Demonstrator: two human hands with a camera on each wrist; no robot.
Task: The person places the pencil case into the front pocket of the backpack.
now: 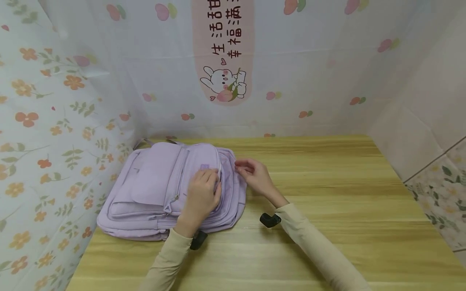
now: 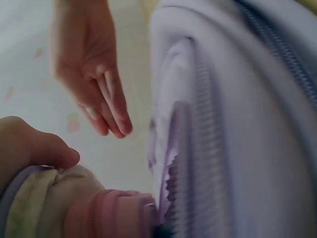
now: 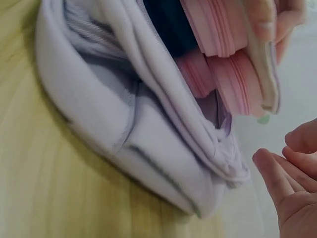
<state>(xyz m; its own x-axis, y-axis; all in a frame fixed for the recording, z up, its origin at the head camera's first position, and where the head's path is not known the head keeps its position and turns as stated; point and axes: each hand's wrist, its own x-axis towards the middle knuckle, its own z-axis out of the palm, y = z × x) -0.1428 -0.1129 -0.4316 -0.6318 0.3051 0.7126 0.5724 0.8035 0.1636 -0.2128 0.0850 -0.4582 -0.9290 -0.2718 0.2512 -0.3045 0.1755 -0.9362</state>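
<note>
A lilac backpack (image 1: 154,173) lies on its back on the table, its opening facing right. My left hand (image 1: 203,196) grips the raised edge of its front panel, thumb beneath and fingers on top. Under that edge, the right wrist view shows pink zippered pouches (image 3: 237,82) and a dark blue item (image 3: 171,27) inside the opened compartment. Just off the bag's right side is my right hand (image 1: 256,178), its fingers loosely bent with nothing between them. The left wrist view shows this right hand (image 2: 94,74) apart from the bag.
The wood-grain table (image 1: 327,190) extends right and forward of the bag. A floral cloth (image 1: 54,133) hangs close along the left, and a printed curtain (image 1: 309,72) hangs behind. Black wrist cameras (image 1: 270,220) sit below both hands.
</note>
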